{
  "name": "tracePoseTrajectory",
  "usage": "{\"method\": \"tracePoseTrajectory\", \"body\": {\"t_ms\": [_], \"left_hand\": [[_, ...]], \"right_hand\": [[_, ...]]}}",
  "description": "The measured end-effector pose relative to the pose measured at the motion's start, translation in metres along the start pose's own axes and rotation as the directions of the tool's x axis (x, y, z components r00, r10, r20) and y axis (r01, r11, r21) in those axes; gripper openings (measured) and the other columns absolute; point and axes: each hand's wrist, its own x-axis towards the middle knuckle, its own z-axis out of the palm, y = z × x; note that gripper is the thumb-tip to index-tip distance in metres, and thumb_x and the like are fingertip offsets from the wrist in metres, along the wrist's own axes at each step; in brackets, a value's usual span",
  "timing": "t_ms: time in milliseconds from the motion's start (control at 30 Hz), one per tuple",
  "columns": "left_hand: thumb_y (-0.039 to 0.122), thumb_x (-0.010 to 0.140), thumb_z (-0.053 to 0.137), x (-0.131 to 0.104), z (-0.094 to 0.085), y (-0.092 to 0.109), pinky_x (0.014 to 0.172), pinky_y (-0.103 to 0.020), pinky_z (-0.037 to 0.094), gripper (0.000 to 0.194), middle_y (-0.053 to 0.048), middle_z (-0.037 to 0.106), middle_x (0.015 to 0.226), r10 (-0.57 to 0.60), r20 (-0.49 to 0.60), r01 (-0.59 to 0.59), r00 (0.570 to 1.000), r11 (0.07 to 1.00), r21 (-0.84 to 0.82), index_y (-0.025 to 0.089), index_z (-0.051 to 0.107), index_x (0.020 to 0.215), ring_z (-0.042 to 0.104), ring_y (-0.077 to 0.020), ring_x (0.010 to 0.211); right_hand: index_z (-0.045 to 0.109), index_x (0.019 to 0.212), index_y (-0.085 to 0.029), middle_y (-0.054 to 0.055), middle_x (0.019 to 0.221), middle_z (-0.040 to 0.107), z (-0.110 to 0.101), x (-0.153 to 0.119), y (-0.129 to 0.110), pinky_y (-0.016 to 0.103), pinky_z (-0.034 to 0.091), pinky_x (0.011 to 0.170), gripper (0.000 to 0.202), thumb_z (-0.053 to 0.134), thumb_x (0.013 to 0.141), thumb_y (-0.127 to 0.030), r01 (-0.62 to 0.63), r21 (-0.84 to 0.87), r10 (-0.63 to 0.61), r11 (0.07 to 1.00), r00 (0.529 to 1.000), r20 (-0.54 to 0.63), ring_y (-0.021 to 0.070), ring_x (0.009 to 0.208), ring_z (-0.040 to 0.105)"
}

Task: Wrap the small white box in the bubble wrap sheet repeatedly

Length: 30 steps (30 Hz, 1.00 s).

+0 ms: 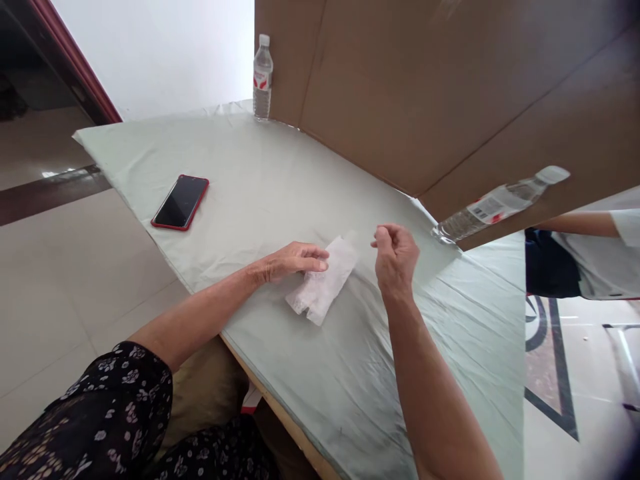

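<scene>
A white, folded tissue-like sheet (327, 283) lies on the pale green tablecloth (240, 173). My left hand (299, 260) rests at the left edge of this sheet, its fingers close together over it; whether they pinch the sheet cannot be made out. To the right, apart from the sheet, my right hand (397, 257) is raised with its fingers curled in and the thumb against them. Anything inside those curled fingers is hidden.
A black phone with a red case (181, 203) lies at the left. Behind stands a brown cardboard panel (400, 87), with one water bottle (263, 80) at its left end and another bottle (500, 203) at its right. Beyond the right edge is a person's arm (585, 224).
</scene>
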Motion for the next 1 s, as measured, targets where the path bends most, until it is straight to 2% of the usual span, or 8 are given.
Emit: {"method": "tracePoseTrajectory", "body": {"t_ms": [67,167,267,500,633,733,867,1000], "left_hand": [[0.042,0.072,0.076,0.002,-0.001,-0.003,0.092,-0.041,0.046,0.059,-0.014,0.068,0.117,-0.032,-0.018,0.031,0.999,0.998,-0.057,0.013,0.066,0.122,0.063,-0.0255,0.104],[0.042,0.071,0.077,0.004,0.0,-0.006,0.089,-0.041,0.047,0.057,-0.011,0.07,0.104,-0.044,-0.026,0.04,0.999,0.991,-0.126,0.011,0.067,0.118,0.064,-0.0243,0.099],[0.041,0.069,0.079,0.003,0.002,-0.006,0.09,-0.041,0.048,0.056,-0.009,0.07,0.098,-0.04,-0.019,0.036,0.999,0.985,-0.167,0.012,0.068,0.116,0.065,-0.0234,0.097],[0.044,0.07,0.074,0.005,0.002,-0.007,0.096,-0.043,0.046,0.066,-0.014,0.069,0.107,0.046,-0.07,-0.053,0.996,0.993,-0.106,0.008,0.061,0.124,0.063,-0.0259,0.104],[0.046,0.074,0.07,0.003,0.005,-0.004,0.104,-0.043,0.043,0.054,-0.013,0.059,0.128,0.274,-0.325,-0.166,0.905,0.931,0.324,0.016,0.061,0.118,0.054,-0.0278,0.121],[0.047,0.072,0.074,-0.001,0.011,-0.001,0.104,-0.043,0.042,0.045,-0.011,0.06,0.12,0.437,-0.336,-0.148,0.834,0.765,0.627,0.019,0.063,0.105,0.056,-0.0262,0.113],[0.033,0.075,0.067,0.0,0.015,-0.002,0.09,-0.036,0.048,0.015,-0.004,0.064,0.094,0.387,-0.276,-0.124,0.88,0.747,0.653,0.02,0.062,0.079,0.059,-0.0205,0.093],[0.016,0.074,0.056,0.003,0.006,-0.002,0.085,-0.034,0.048,0.008,-0.003,0.064,0.086,0.378,-0.462,0.002,0.802,0.773,0.634,0.019,0.054,0.066,0.059,-0.018,0.086]], "right_hand": [[0.058,0.081,-0.021,-0.001,0.066,0.056,-0.009,-0.019,-0.014,0.03,0.043,0.065,0.022,0.056,0.089,-0.042,-0.017,-0.035,0.018,0.999,1.0,0.021,0.0144,0.061,0.052],[0.055,0.065,-0.022,-0.001,0.058,0.054,-0.014,-0.049,-0.031,0.029,0.037,0.057,0.039,0.055,0.088,-0.053,0.008,-0.169,0.059,0.986,0.921,0.385,0.014,0.056,0.049],[0.052,0.06,-0.022,-0.001,0.054,0.057,-0.007,-0.068,-0.038,0.028,0.032,0.054,0.043,0.059,0.083,-0.058,0.088,-0.336,0.093,0.938,0.868,0.488,0.0139,0.052,0.049],[0.057,0.061,-0.022,0.0,0.057,0.061,-0.014,-0.055,-0.016,0.028,0.037,0.055,0.022,0.051,0.08,-0.032,0.015,-0.278,0.112,0.96,0.894,0.435,0.015,0.054,0.052],[0.06,0.066,-0.02,-0.001,0.059,0.06,-0.028,-0.048,0.004,0.029,0.043,0.058,0.021,0.057,0.078,-0.037,-0.247,-0.098,0.266,0.964,0.879,0.397,0.015,0.057,0.055],[0.06,0.068,-0.02,-0.002,0.06,0.058,-0.025,-0.052,0.014,0.028,0.039,0.056,0.022,0.059,0.077,-0.04,-0.289,-0.039,0.281,0.957,0.877,0.39,0.0135,0.056,0.049],[0.059,0.071,-0.02,-0.002,0.063,0.056,-0.015,-0.06,0.019,0.028,0.039,0.059,0.024,0.058,0.078,-0.042,-0.248,-0.018,0.239,0.969,0.912,0.333,0.0133,0.059,0.048],[0.06,0.092,-0.019,-0.005,0.06,0.052,-0.013,-0.063,0.023,0.028,0.042,0.062,0.025,0.058,0.079,-0.041,-0.234,-0.002,0.23,0.972,0.951,0.208,0.0138,0.058,0.049]]}}
